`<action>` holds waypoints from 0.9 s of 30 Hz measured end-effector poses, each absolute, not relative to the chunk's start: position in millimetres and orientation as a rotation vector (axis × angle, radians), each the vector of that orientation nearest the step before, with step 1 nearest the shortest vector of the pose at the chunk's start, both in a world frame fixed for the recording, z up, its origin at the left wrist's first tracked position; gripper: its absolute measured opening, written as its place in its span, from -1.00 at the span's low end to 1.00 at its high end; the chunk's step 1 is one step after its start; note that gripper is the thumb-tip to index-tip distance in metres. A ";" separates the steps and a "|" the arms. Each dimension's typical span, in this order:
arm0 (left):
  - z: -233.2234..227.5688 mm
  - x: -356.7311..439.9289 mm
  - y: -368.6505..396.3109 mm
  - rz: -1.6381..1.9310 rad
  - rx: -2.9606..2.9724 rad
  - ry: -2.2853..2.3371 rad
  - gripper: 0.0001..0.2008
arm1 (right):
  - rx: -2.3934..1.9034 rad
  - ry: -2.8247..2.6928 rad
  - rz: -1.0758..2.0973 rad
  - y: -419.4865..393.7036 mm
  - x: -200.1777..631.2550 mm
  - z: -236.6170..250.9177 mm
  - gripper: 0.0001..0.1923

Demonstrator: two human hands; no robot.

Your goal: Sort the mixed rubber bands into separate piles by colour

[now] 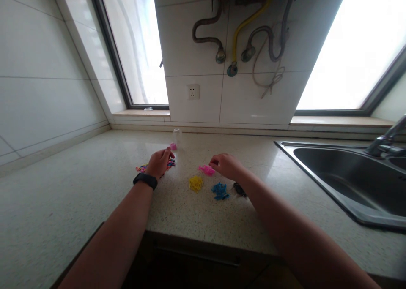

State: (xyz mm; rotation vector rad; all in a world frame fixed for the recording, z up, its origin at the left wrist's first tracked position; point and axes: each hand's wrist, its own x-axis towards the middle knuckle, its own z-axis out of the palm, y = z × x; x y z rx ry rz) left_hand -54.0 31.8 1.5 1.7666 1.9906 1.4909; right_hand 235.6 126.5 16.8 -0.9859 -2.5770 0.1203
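Note:
On the speckled countertop (79, 196) my left hand (159, 162), a black band on its wrist, rests on a mixed-colour pile of small pieces (141, 168); its fingertips pinch near a pink bit (173, 146). My right hand (226, 165) touches a small pink pile (206, 170) with its fingertips. A yellow pile (196, 183) and a blue pile (220, 191) lie just in front of the hands. A few dark pieces (239, 189) sit beside my right forearm. A small clear jar (176, 135) stands behind the pink bit.
A steel sink (349, 183) with a tap (385, 142) is set into the counter at the right. Tiled walls, two windows, a wall socket (193, 92) and hanging hoses (241, 39) are behind. The counter's front edge runs just below the piles.

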 end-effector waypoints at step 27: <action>2.9 -57.4 28.1 1.585 1.693 2.006 -0.43 | -1.346 -2.278 0.275 188.8 321.5 -13.0 -0.67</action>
